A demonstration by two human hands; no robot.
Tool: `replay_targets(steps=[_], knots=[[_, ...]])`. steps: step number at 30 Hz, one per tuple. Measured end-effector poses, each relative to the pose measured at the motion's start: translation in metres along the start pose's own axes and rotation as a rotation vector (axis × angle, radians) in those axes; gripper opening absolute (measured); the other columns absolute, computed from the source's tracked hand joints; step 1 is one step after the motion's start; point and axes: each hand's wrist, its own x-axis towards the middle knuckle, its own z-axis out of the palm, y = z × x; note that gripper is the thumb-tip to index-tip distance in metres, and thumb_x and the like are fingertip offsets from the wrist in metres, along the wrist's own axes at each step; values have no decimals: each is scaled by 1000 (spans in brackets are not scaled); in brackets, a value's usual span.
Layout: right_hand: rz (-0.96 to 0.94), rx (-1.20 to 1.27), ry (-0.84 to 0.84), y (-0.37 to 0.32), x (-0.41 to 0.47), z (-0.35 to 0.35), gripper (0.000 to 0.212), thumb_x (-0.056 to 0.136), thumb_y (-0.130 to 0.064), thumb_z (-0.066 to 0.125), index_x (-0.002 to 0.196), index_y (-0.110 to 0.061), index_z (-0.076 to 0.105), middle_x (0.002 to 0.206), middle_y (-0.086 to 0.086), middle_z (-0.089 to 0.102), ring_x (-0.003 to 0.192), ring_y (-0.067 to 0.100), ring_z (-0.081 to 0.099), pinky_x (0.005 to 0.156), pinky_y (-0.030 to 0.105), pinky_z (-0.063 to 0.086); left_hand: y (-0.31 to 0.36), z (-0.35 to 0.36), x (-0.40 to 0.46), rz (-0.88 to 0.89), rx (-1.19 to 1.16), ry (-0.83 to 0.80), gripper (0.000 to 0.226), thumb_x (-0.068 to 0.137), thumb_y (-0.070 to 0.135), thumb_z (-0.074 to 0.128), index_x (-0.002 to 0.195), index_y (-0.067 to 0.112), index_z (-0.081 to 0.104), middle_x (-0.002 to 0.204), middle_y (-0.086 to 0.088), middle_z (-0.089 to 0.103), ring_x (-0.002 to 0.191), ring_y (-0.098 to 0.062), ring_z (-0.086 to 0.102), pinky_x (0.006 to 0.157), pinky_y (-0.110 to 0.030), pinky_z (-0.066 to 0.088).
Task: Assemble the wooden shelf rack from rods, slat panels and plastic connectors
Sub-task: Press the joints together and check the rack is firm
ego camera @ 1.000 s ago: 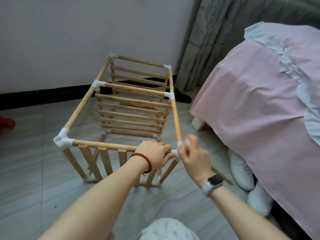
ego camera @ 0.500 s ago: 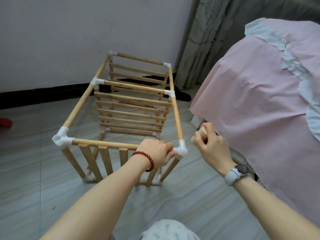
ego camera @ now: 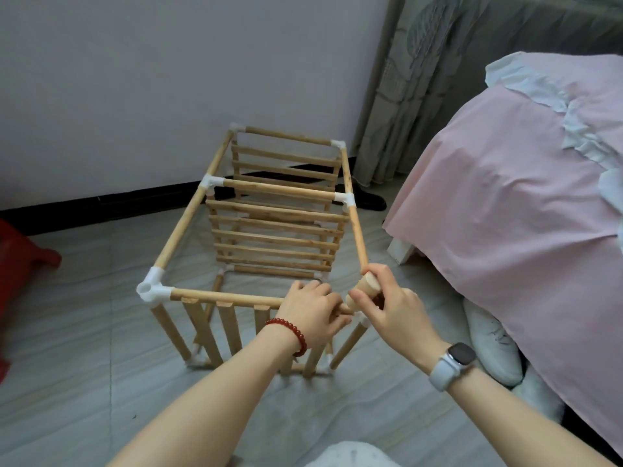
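No brand, label or writing can be read anywhere, not even on the dark face of the watch (ego camera: 461, 354) on the right wrist.

The wooden rack (ego camera: 273, 227) stands on the grey floor (ego camera: 84, 382) beside the pink-covered bed (ego camera: 512, 183), its rods joined by white plastic connectors, one plain at the near left corner (ego camera: 152, 290). The left hand (ego camera: 312, 310), with a red bead bracelet (ego camera: 290, 332) at the wrist, is curled round the near top rod (ego camera: 226, 297) close to the near right corner. The right hand (ego camera: 387, 306) grips a short, thick wooden piece (ego camera: 365, 288) just above that corner, touching the end of the right side rod (ego camera: 354, 214); the corner connector is mostly hidden beneath both hands.

Half a second ago the right hand held that piece out to the right, apart from the frame, and the white corner connector showed clearly. Now the hand has come back over the corner. The left hand keeps its grip on the rod.
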Motion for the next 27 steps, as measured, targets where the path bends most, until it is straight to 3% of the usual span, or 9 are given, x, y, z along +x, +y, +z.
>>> replay_targets(steps=[5, 7, 9, 11, 13, 16, 20, 24, 27], knots=[[200, 162, -137, -9, 11, 28, 27, 87, -44, 58, 97, -21, 48, 81, -4, 62, 80, 19, 61, 75, 35, 48, -84, -24, -57, -255, -59, 110, 67, 78, 68, 20, 124, 33, 53, 133, 5, 43, 133, -16, 25, 111, -45, 6], [263, 220, -175, -19, 15, 40, 25, 90, -42, 54, 94, -18, 55, 79, -4, 63, 80, 10, 61, 76, 27, 43, -125, -35, -80, -481, 15, 119, 56, 86, 61, 28, 132, 34, 45, 148, 2, 27, 141, -21, 10, 113, -49, 1], [324, 278, -176, -31, 18, 44, 24, 92, -41, 51, 92, -18, 57, 69, -4, 65, 64, -2, 60, 64, 16, 42, -157, -45, -97, -621, -39, 53, 47, 94, 50, 33, 136, 30, 41, 155, 4, 13, 142, -24, 7, 113, -47, 10], [341, 293, -163, -37, 19, 47, 23, 94, -41, 49, 92, -19, 57, 65, -3, 67, 58, -6, 58, 57, 12, 39, -173, -51, -106, -653, -260, 30, 40, 97, 42, 37, 126, 21, 54, 155, 5, 13, 132, -23, 33, 105, -38, 31], [318, 266, -157, -41, 14, 48, 21, 95, -39, 47, 93, -20, 56, 70, -3, 67, 65, -4, 58, 62, 7, 37, -172, -51, -110, -647, -306, 91, 34, 97, 35, 39, 106, 15, 65, 153, 6, 21, 102, -18, 55, 87, -29, 43], [294, 283, -104, -37, 7, 48, 17, 95, -34, 49, 93, -17, 54, 73, -5, 66, 73, -2, 61, 68, 8, 40, -157, -49, -111, -664, -198, 199, 34, 95, 30, 41, 90, 10, 68, 148, 3, 30, 77, -21, 60, 71, -28, 47], [293, 255, 5, -8, 5, 32, 20, 94, -28, 51, 92, -10, 57, 75, -4, 64, 71, 6, 61, 69, 15, 45, -121, -45, -118, -504, -214, 159, 32, 94, 30, 45, 84, 10, 69, 148, -1, 29, 65, -12, 55, 58, -19, 43], [412, 216, 75, 31, 25, 13, 34, 92, -40, 48, 93, -7, 59, 85, 5, 62, 86, 15, 58, 79, 25, 43, -81, -42, -115, -174, -296, -5, 30, 93, 26, 47, 110, 13, 67, 137, -1, 47, 104, -18, 59, 92, -30, 47], [502, 242, 101, 48, 39, 2, 53, 83, -56, 47, 109, -12, 58, 98, 6, 64, 104, 20, 55, 85, 31, 42, -61, -40, -94, 57, -305, -200, 23, 90, 22, 55, 107, 10, 66, 110, -2, 62, 93, -18, 59, 85, -34, 50]])
